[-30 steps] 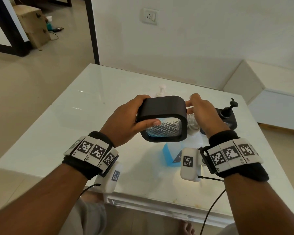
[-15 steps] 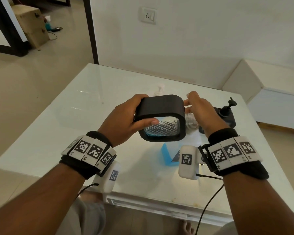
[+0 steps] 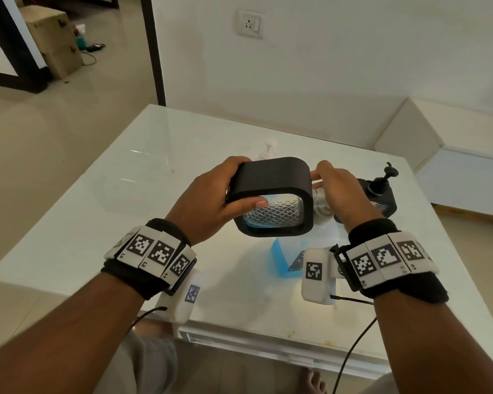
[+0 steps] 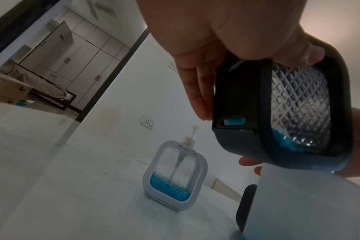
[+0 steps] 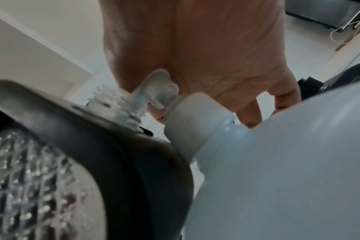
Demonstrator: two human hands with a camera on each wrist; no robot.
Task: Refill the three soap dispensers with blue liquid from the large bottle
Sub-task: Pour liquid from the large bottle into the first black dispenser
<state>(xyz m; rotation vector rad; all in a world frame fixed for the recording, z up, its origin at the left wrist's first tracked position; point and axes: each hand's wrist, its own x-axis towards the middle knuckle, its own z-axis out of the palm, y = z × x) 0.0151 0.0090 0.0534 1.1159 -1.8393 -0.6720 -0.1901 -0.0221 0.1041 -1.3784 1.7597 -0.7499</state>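
Head view: left hand (image 3: 211, 200) is gripping black-framed soap dispenser (image 3: 271, 183), tipped sideways above the large bottle (image 3: 285, 257), its diamond-textured clear panel showing a little blue liquid. Right hand (image 3: 342, 194) is pinching the dispenser's threaded neck (image 5: 121, 104). Farther back on the white table (image 3: 125, 194), black pump dispenser (image 3: 382, 194) and white pump dispenser (image 4: 175, 175) are standing.

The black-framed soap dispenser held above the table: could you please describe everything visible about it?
The black-framed soap dispenser is a rounded-square matte black frame round a clear, diamond-patterned window. It is tipped on its side in the air, with a little blue liquid pooled at the low end. The left hand grips its base end; the right hand is at its clear threaded neck.
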